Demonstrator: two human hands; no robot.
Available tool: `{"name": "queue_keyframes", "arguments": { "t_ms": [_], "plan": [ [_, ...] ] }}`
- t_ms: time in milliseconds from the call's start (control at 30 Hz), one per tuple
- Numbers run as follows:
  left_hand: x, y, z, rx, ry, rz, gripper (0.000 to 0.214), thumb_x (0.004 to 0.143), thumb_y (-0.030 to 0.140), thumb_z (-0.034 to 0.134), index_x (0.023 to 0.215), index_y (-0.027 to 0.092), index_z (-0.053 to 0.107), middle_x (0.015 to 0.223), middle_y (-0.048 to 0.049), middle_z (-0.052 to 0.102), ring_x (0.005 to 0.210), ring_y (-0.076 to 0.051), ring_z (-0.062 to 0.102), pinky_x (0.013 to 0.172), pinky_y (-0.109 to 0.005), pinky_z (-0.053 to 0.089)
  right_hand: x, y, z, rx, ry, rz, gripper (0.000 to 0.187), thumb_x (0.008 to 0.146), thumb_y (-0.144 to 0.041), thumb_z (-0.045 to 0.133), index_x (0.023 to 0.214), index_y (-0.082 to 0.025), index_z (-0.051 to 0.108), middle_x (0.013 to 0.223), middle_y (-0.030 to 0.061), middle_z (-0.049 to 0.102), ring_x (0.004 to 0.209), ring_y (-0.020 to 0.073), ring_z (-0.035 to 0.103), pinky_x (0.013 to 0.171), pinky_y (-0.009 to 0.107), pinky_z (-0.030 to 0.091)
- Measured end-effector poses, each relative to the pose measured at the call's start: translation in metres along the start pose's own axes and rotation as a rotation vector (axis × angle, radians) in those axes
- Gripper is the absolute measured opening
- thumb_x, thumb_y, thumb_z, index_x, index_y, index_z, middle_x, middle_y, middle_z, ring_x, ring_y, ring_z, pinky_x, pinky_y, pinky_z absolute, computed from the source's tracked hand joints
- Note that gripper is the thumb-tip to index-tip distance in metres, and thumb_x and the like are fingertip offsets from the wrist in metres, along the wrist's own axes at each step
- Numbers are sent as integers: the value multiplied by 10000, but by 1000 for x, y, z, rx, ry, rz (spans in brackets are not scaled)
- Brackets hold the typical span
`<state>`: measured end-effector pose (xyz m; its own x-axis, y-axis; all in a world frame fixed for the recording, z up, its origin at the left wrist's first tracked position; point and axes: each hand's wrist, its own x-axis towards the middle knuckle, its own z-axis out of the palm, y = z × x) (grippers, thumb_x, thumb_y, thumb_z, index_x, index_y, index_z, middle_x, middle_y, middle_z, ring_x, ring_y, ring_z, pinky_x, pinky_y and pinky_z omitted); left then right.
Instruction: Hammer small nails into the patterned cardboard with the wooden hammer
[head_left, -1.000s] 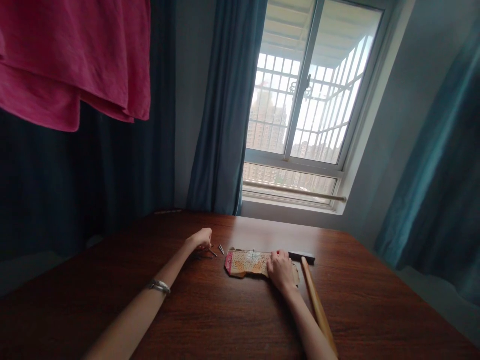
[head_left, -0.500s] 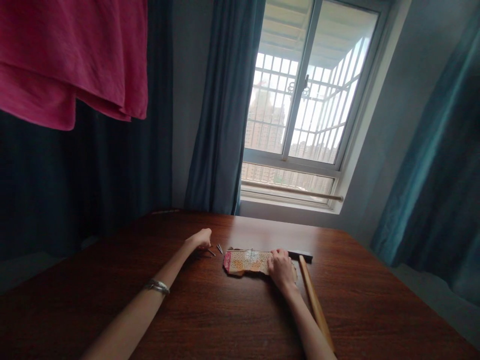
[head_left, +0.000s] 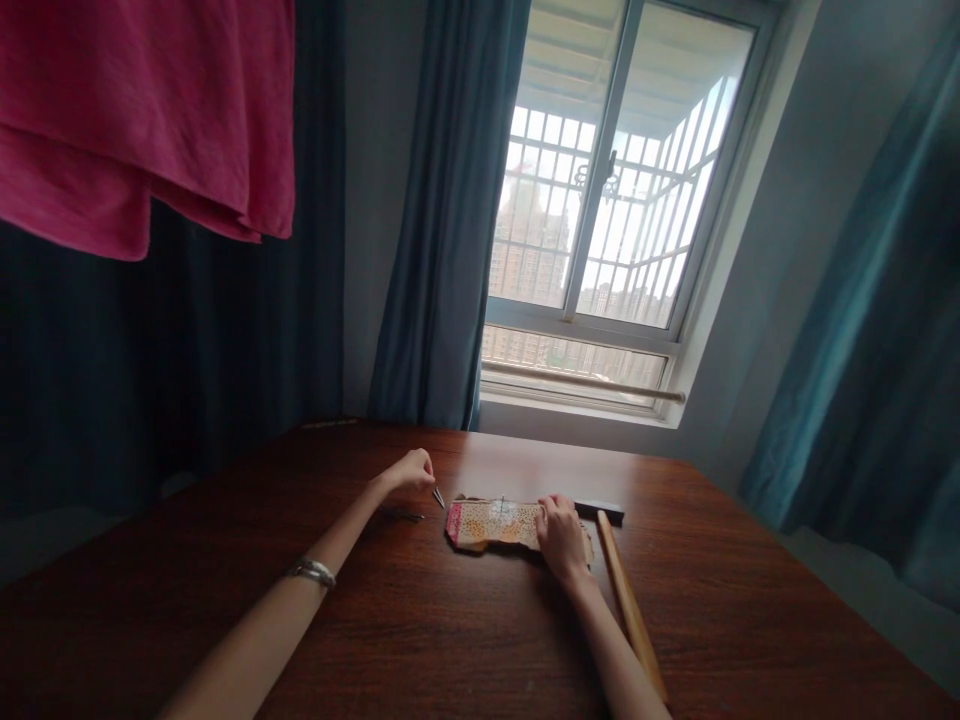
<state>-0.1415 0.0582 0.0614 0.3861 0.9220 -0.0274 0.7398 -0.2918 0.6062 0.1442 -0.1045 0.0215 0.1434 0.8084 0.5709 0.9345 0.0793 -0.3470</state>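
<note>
My left hand [head_left: 409,471] is pinched on a thin metal nail [head_left: 438,496], lifted a little above the dark wooden table [head_left: 420,640]. One more nail [head_left: 403,515] lies on the table below it. My right hand [head_left: 561,538] presses down on the right end of a flat patterned piece of cardboard [head_left: 491,524], pink at its left end, with a nail standing upright in its middle. A hammer with a long wooden handle [head_left: 628,603] lies just right of my right hand, its dark head by the cardboard's far end.
A window [head_left: 600,200] with blue curtains [head_left: 442,220] stands beyond the table's far edge. A pink cloth [head_left: 142,110] hangs at the upper left. A silver bracelet [head_left: 314,572] is on my left wrist.
My left hand has risen from the table with a nail pinched in its fingers. My right hand stays on the cardboard.
</note>
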Motion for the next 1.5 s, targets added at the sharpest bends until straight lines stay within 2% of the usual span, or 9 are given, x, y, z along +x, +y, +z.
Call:
{"name": "queue_keyframes", "arguments": {
  "t_ms": [200, 367, 500, 700, 867, 1000, 1100, 1333, 1500],
  "plan": [
    [-7, 54, 24, -499, 10, 314, 259, 641, 332, 587, 702, 83, 621, 519, 0, 536, 449, -79, 446, 436, -186, 345, 3, -15, 13, 593, 11, 37, 250, 789, -233, 430, 882, -174, 654, 847, 60, 638, 753, 167, 577, 611, 245, 466],
    [-22, 94, 58, -551, -23, 399, 320, 664, 395, 593, 717, 82, 631, 491, 13, 511, 430, -69, 420, 424, -185, 323, 3, -34, 9, 983, -41, 204, 303, 754, -368, 523, 912, -153, 668, 803, 60, 675, 672, 167, 584, 497, 236, 469],
    [-34, 108, 74, -515, -75, 471, 347, 688, 422, 574, 735, 86, 645, 497, 16, 511, 442, -67, 419, 424, -178, 312, 3, -42, -1, 1120, -37, 258, 323, 709, -402, 582, 878, -145, 683, 759, 49, 677, 648, 150, 568, 477, 217, 461],
    [-37, 110, 86, -486, -92, 475, 388, 689, 450, 570, 762, 78, 655, 498, 14, 513, 428, -62, 403, 410, -174, 294, 3, -38, -2, 1112, -9, 316, 336, 668, -430, 617, 823, -143, 695, 662, 35, 659, 602, 141, 556, 436, 200, 438],
    [-32, 108, 81, -460, -85, 475, 373, 687, 436, 572, 767, 86, 673, 513, 1, 531, 452, -72, 426, 425, -180, 307, 6, -30, 2, 1053, 11, 321, 367, 683, -452, 595, 835, -131, 689, 707, 57, 673, 632, 161, 583, 469, 218, 459],
    [-17, 97, 74, -560, 114, 382, 314, 676, 363, 568, 812, 95, 657, 619, -30, 592, 521, -99, 492, 473, -198, 363, 14, -19, 8, 874, 71, 239, 405, 741, -477, 509, 858, -125, 673, 751, 75, 685, 669, 181, 606, 529, 248, 473],
    [-4, 85, 81, -718, 226, 314, 312, 643, 244, 544, 907, 100, 624, 768, -60, 617, 629, -120, 541, 541, -215, 415, 22, -14, 15, 782, 84, 184, 383, 755, -461, 486, 820, -136, 676, 719, 70, 685, 658, 185, 609, 594, 271, 471],
    [10, 66, 119, -890, 95, 242, 482, 537, 96, 481, 1014, 107, 549, 745, -35, 601, 683, -134, 559, 579, -223, 418, 28, -20, 38, 687, 11, 96, 260, 734, -385, 513, 756, -192, 687, 718, 42, 691, 648, 180, 614, 617, 264, 458],
    [11, 66, 127, -934, 72, 232, 493, 495, 67, 462, 980, 108, 539, 683, -9, 582, 651, -123, 540, 565, -219, 418, 23, -21, 45, 648, 3, 69, 273, 778, -336, 445, 806, -206, 683, 734, 29, 686, 641, 157, 608, 621, 243, 446]
  ]
}}
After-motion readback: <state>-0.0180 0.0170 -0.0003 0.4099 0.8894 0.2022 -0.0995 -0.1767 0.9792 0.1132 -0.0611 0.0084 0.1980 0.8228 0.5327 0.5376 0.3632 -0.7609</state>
